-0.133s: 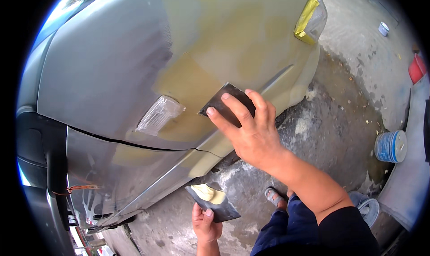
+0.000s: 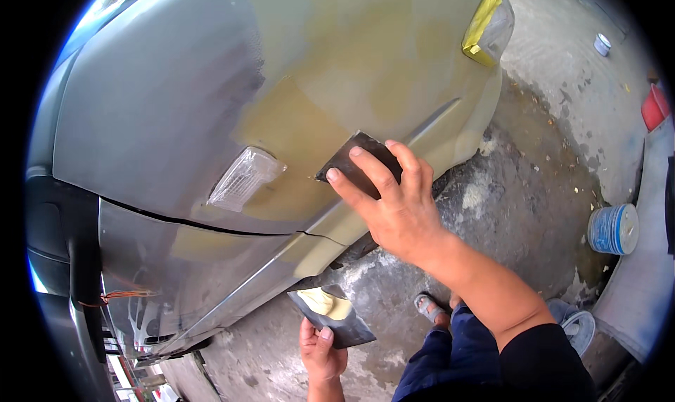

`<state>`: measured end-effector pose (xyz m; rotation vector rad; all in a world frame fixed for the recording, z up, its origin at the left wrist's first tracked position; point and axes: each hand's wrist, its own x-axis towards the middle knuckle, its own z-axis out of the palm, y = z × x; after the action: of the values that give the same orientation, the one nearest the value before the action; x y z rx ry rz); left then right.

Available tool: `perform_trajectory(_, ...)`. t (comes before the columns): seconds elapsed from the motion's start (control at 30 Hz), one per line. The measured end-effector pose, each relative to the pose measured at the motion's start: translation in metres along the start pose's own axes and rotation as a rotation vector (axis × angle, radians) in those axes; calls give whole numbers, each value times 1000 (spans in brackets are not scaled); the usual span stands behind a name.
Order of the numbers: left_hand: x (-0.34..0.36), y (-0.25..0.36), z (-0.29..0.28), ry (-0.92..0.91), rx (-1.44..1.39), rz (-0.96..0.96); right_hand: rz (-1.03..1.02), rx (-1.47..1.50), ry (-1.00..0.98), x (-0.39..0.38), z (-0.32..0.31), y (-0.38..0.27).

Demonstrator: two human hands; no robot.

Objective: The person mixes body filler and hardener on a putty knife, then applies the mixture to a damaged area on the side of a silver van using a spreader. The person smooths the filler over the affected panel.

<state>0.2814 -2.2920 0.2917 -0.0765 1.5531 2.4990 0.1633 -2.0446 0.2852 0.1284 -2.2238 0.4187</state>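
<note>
My right hand [image 2: 404,215] grips a dark, thin, flat putty spreader [image 2: 346,162], fingers spread over its face and thumb side hidden. The spreader lies against or very close to a grey car body panel [image 2: 155,99] with yellowish-beige filler patches. Lower down, my left hand [image 2: 323,356] pinches a dark flat plate [image 2: 349,335] by its near edge. A mound of pale yellow putty [image 2: 325,303] sits on that plate. Left of the spreader, a small lamp [image 2: 247,179] on the panel looks wrapped in clear film.
Yellow tape edges a covered part [image 2: 486,28] at the car's far corner. A black side mirror [image 2: 49,219] juts out at left. On the stained concrete floor stand a blue-and-white bucket [image 2: 613,230] and a small white tub [image 2: 602,45]. A red container [image 2: 654,108] is at far right.
The car has shifted slightly left in view. My right hand and spreader stay almost in place, a touch farther right along the panel. The left hand's plate has barely moved.
</note>
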Motion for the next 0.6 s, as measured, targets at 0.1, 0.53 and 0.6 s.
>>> perform_trajectory(0.1,2,-2,-3,-3,-3,9,-8,7,9,-8,7,5)
perform_trajectory(0.53,12,-16,-2,62,46,54,-56,-48,37,-47,44,26)
perform_trajectory(0.6,14,-16,0,63,37,70,-62,-49,48,-51,48,30)
